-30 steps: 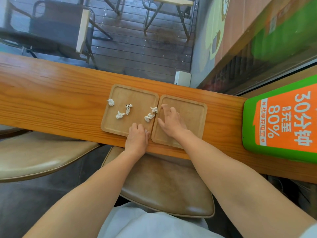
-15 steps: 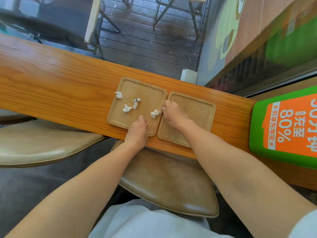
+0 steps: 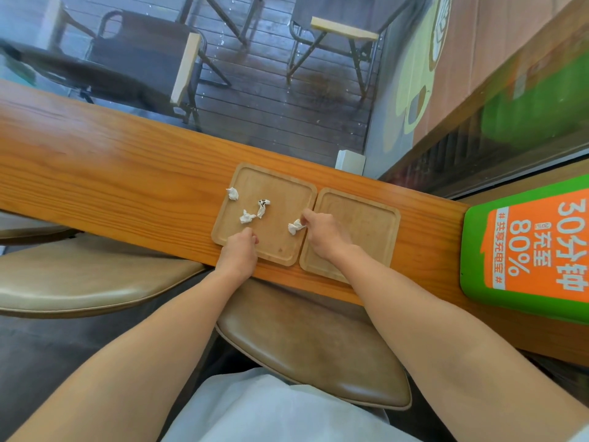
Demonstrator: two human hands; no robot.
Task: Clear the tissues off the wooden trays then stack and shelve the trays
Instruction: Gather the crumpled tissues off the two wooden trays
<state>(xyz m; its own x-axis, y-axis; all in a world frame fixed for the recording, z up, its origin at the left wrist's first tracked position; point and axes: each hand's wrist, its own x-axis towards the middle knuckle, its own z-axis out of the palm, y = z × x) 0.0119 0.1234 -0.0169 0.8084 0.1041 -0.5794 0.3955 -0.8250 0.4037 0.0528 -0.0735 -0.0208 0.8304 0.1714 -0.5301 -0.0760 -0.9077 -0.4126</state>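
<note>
Two trays are sitting side by side, touching, on the counter (image 3: 111,173). Left tray (image 3: 280,199) is carrying four tissue wads: far-left wad (image 3: 232,193), stained wad (image 3: 263,207), middle wad (image 3: 247,216), right wad (image 3: 295,226). Right tray (image 3: 369,228) is carrying none. Right hand (image 3: 325,232) is pinching the right wad at the shared edge. Left hand (image 3: 240,250) is resting curled on the left tray's near edge, holding nothing visible.

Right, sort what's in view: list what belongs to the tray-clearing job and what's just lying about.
Job:
left tray
right tray
four crumpled tissues on the left tray
left hand
right hand

Lying about:
green and orange sign
stool seats
counter
</note>
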